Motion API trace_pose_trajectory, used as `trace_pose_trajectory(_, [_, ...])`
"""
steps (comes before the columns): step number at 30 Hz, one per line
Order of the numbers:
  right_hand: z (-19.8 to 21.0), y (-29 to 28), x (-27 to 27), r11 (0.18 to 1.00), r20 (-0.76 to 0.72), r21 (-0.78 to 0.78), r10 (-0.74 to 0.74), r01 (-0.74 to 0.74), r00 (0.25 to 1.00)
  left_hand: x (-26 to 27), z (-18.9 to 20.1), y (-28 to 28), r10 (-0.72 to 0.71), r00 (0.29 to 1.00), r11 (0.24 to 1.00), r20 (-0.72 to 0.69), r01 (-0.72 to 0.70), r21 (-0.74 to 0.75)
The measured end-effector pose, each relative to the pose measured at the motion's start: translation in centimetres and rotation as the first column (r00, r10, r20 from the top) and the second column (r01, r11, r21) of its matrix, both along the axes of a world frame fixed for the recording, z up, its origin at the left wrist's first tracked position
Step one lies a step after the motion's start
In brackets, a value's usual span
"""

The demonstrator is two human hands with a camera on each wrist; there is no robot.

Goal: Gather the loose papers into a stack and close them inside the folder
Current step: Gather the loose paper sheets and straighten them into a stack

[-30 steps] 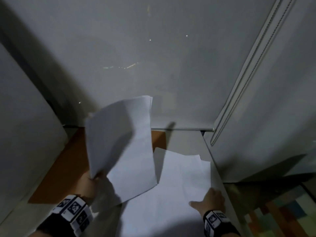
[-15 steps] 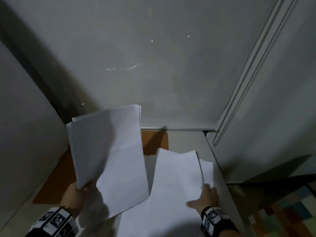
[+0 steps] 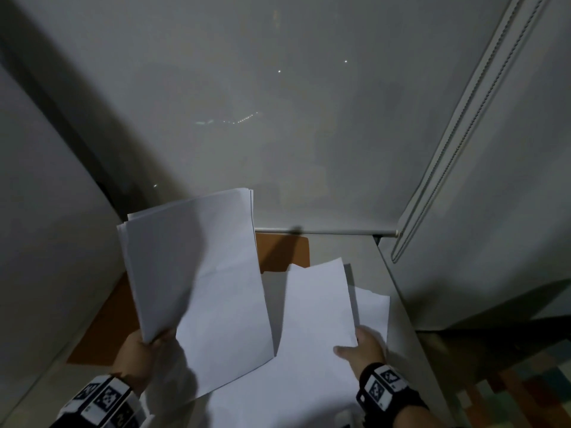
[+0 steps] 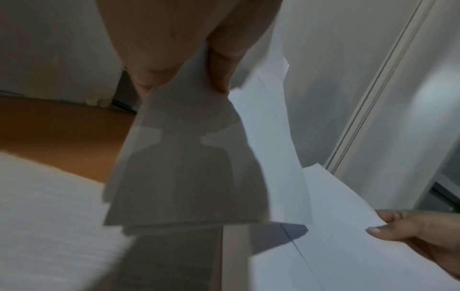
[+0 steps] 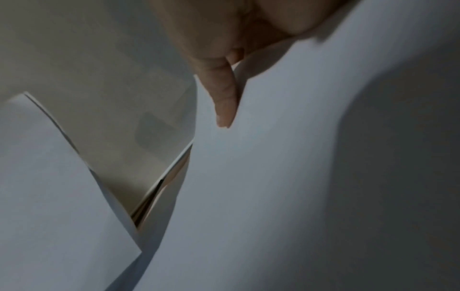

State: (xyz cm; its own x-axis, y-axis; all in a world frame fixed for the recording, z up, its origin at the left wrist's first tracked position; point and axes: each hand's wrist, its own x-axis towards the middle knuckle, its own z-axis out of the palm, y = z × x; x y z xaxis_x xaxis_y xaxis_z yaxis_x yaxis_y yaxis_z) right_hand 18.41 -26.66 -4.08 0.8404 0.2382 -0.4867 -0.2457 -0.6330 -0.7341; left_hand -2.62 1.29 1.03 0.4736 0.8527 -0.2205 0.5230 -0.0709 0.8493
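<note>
Left hand [image 3: 140,359]: pinches a sheaf of papers [image 3: 197,282] by its near corner, raised above the orange folder [image 3: 284,253];
Right hand [image 3: 366,350]: grips a lifted sheet [image 3: 318,310] at its edge; loose sheets [image 3: 374,310] lie beneath on the table [image 3: 398,307]

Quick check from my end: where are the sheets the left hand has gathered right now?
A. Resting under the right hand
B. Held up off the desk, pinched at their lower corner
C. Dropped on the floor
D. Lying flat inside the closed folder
B: the left hand pinches the lower corner of the gathered sheets, which stand raised above the orange folder.
</note>
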Motion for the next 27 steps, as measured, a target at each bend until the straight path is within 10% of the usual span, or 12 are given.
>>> trace_pose_trajectory(27, [-2.9, 7.6, -3.0, 0.962, -0.038, -0.272, -0.011, 0.0, 0.999, -2.3, 1.6, 3.2, 0.128, 0.97, 0.99, 0.206, -0.113, -0.083])
